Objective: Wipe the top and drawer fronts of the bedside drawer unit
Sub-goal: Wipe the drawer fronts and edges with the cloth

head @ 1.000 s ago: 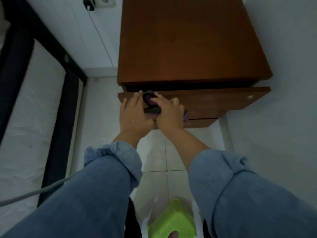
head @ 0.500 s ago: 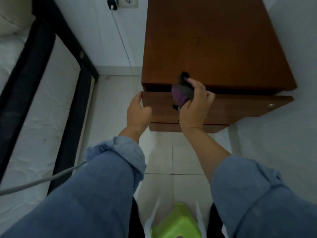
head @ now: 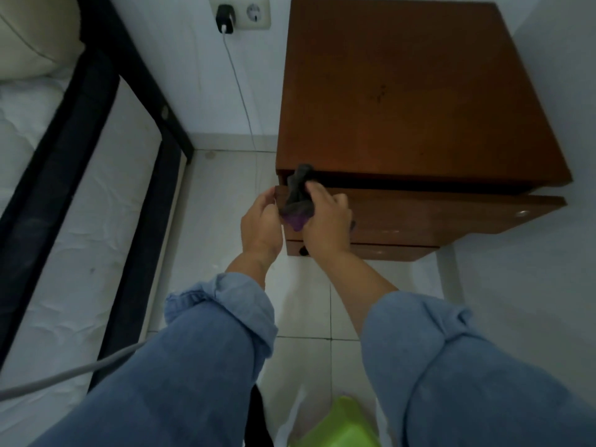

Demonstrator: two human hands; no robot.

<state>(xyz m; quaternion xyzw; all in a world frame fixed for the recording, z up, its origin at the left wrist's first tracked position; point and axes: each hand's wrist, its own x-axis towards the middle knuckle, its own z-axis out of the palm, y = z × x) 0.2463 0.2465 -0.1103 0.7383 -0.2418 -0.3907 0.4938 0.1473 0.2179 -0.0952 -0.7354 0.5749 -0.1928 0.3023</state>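
Note:
The brown wooden bedside drawer unit (head: 419, 91) stands against the wall, and its top drawer (head: 435, 217) is pulled out a little. My right hand (head: 325, 221) grips a bunched dark grey and purple cloth (head: 298, 201) at the drawer's left front corner. My left hand (head: 261, 221) is beside it with fingers curled against the cloth and the drawer's left edge. A lower drawer front (head: 380, 251) shows beneath.
A black bed frame (head: 96, 130) with a white mattress (head: 84, 240) runs along the left. A wall socket (head: 240, 12) holds a charger whose cable hangs down to the floor. A green stool (head: 338, 424) sits on the white tiles below my arms.
My right hand carried the cloth from the drawer's middle to its left front corner. My left hand came back in to meet the cloth. The camera view shifted left.

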